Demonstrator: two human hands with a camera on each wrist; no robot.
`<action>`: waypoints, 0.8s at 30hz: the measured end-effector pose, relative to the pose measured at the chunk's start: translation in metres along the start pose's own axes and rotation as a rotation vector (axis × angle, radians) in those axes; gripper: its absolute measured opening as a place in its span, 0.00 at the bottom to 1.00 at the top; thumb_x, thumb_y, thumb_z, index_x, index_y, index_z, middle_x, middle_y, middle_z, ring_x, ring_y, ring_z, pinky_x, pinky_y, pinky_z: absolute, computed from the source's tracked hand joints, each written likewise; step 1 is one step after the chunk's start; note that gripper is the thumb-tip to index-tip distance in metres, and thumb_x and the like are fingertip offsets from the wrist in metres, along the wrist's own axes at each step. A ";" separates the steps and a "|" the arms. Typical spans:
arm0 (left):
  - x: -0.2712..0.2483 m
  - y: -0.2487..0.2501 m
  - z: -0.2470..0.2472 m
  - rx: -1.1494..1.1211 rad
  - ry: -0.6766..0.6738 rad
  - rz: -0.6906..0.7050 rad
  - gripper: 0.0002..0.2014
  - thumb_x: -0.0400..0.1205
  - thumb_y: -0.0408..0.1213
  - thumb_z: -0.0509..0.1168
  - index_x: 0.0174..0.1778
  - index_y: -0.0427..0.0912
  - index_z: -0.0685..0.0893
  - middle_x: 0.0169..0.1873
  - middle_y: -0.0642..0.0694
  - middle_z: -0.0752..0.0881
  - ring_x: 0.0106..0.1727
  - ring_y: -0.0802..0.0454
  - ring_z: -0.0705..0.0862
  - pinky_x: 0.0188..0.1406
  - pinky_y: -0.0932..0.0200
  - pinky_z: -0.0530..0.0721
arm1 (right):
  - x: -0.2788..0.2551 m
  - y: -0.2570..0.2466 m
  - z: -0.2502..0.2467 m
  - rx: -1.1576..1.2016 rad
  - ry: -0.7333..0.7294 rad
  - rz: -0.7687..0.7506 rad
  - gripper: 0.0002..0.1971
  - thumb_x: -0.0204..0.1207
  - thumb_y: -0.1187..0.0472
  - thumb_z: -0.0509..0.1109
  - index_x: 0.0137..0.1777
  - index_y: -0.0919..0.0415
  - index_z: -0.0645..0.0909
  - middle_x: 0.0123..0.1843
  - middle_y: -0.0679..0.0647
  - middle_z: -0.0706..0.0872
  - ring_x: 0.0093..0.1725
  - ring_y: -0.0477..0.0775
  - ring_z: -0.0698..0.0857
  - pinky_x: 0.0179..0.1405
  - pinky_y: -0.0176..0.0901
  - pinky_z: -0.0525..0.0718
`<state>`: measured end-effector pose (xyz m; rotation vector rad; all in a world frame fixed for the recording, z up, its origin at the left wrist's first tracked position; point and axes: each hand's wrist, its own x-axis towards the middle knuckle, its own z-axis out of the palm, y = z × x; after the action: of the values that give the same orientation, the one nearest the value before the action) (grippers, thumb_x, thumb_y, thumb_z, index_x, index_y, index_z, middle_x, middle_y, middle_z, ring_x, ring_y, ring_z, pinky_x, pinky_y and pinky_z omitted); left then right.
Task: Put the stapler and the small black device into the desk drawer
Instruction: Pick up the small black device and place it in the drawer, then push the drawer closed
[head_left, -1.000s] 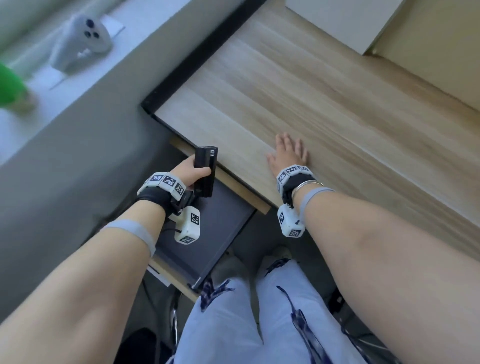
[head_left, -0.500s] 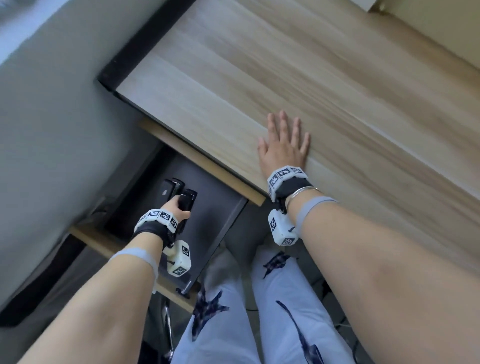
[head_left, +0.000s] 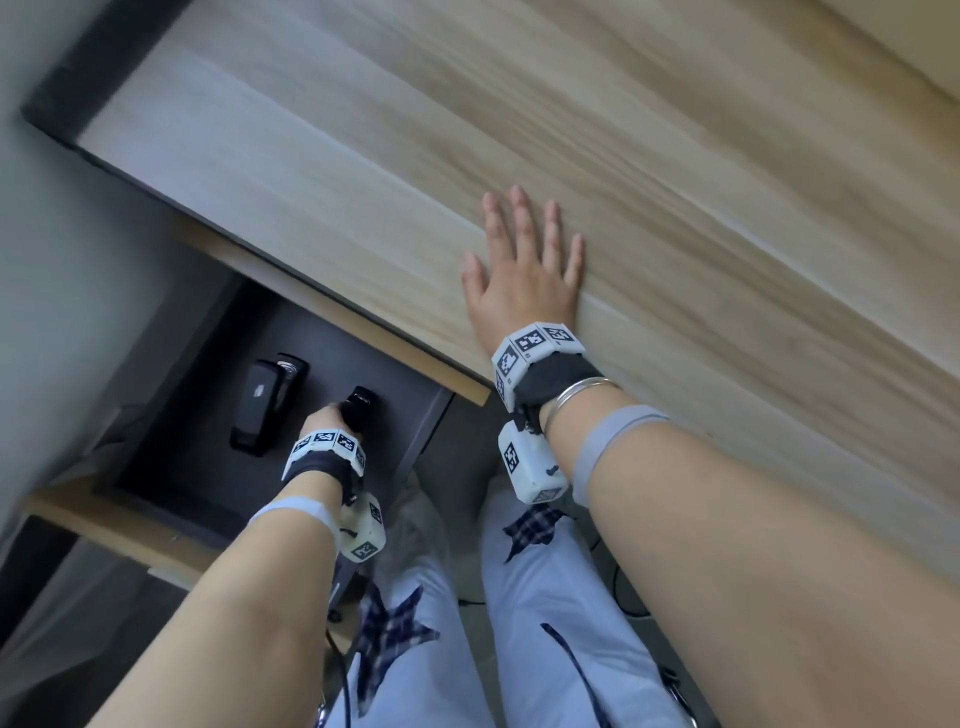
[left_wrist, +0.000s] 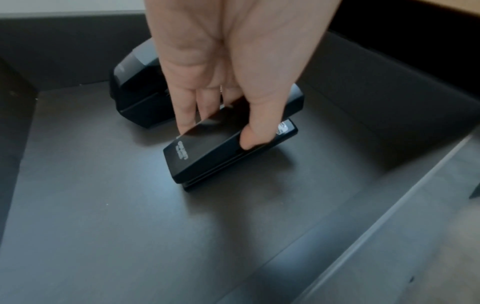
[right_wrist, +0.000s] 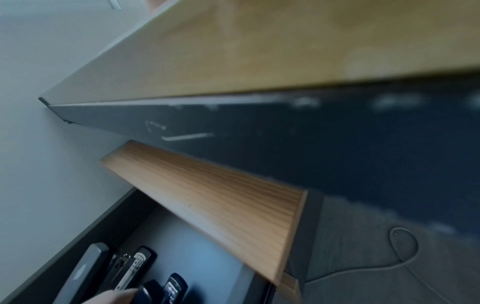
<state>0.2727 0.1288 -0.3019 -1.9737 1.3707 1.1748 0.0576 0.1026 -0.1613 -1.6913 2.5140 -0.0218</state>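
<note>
The dark drawer (head_left: 208, 488) stands pulled out under the wooden desk. A black stapler (head_left: 266, 402) lies on its floor at the left, seen also in the left wrist view as the stapler (left_wrist: 135, 90). My left hand (head_left: 332, 418) reaches down into the drawer and pinches the small black device (left_wrist: 207, 152) between fingers and thumb. The device is tilted, one long edge touching the drawer floor (left_wrist: 130, 226), just right of the stapler. My right hand (head_left: 522, 270) lies flat, fingers spread, on the desk top (head_left: 675, 182) near its front edge.
A grey wall (head_left: 62, 260) borders the drawer on the left. The drawer's wooden front (head_left: 119, 525) is toward me, and my knees in light trousers (head_left: 545, 623) are right of it. A cable (right_wrist: 402, 255) lies on the floor under the desk.
My left hand carried the small black device from above the desk edge down into the drawer and lowered it beside the stapler. The right hand stayed flat on the desk.
</note>
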 end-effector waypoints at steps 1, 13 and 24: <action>0.001 0.001 0.001 0.010 0.006 0.001 0.22 0.76 0.31 0.65 0.68 0.39 0.79 0.63 0.33 0.86 0.64 0.36 0.84 0.61 0.54 0.80 | 0.000 0.000 0.000 0.000 0.004 0.001 0.31 0.82 0.43 0.51 0.84 0.43 0.50 0.87 0.45 0.52 0.86 0.59 0.51 0.82 0.63 0.48; 0.003 -0.004 -0.004 -0.056 -0.025 -0.038 0.32 0.75 0.35 0.72 0.76 0.41 0.71 0.70 0.37 0.80 0.70 0.38 0.80 0.68 0.51 0.77 | 0.000 0.001 -0.001 -0.002 -0.003 0.004 0.31 0.81 0.43 0.50 0.84 0.43 0.50 0.87 0.46 0.53 0.86 0.59 0.52 0.82 0.63 0.48; -0.061 -0.094 -0.058 -0.196 0.311 -0.212 0.20 0.81 0.38 0.62 0.69 0.38 0.77 0.66 0.34 0.80 0.69 0.35 0.78 0.65 0.45 0.78 | -0.003 0.002 -0.005 0.055 -0.018 0.001 0.31 0.81 0.46 0.53 0.84 0.44 0.52 0.87 0.47 0.54 0.86 0.59 0.52 0.83 0.64 0.48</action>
<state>0.3721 0.1540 -0.2285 -2.4563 1.1832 0.9652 0.0561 0.1056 -0.1565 -1.6624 2.4776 -0.0742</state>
